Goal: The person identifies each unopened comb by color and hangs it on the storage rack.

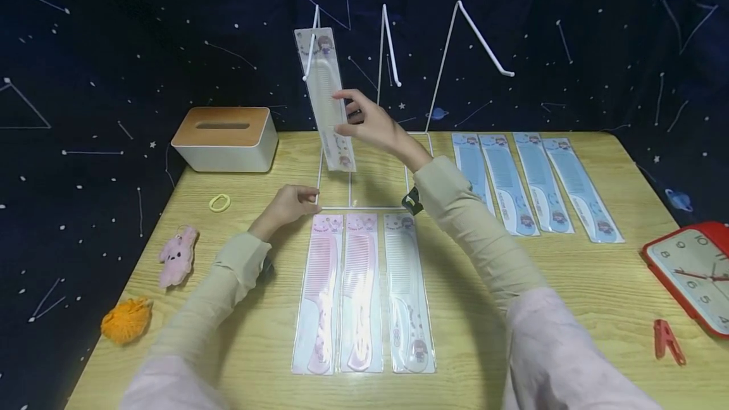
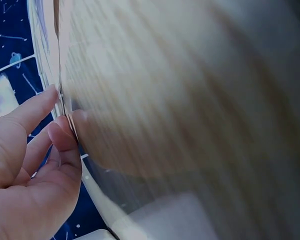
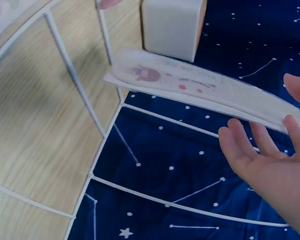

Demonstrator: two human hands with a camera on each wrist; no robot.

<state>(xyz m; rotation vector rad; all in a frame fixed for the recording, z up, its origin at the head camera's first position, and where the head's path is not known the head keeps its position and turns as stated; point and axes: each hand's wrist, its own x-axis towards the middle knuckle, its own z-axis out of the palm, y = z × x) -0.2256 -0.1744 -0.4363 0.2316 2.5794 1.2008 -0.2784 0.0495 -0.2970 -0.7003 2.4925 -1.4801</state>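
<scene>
A white wire rack [image 1: 364, 207] stands at the back middle of the wooden table [image 1: 581, 283]. On its left hook hangs a packaged white comb [image 1: 326, 90]. My right hand [image 1: 364, 120] is raised beside that pack, fingers nearly straight, the tips touching its right edge. In the right wrist view the pack [image 3: 190, 82] lies between the thumb and fingers of my right hand [image 3: 292, 102], which are spread. My left hand [image 1: 287, 204] pinches the rack's front left base corner; the left wrist view shows my left hand [image 2: 55, 120] with its tips on the thin wire.
Three packaged combs [image 1: 361, 293] lie flat in front of the rack, and several blue ones [image 1: 535, 182] lie to the right. A tissue box [image 1: 224, 138], yellow hair tie [image 1: 219, 202], pink plush [image 1: 178, 255] and orange pompom [image 1: 126, 320] sit left. A red clock [image 1: 695, 274] and clothespin [image 1: 666, 339] sit right.
</scene>
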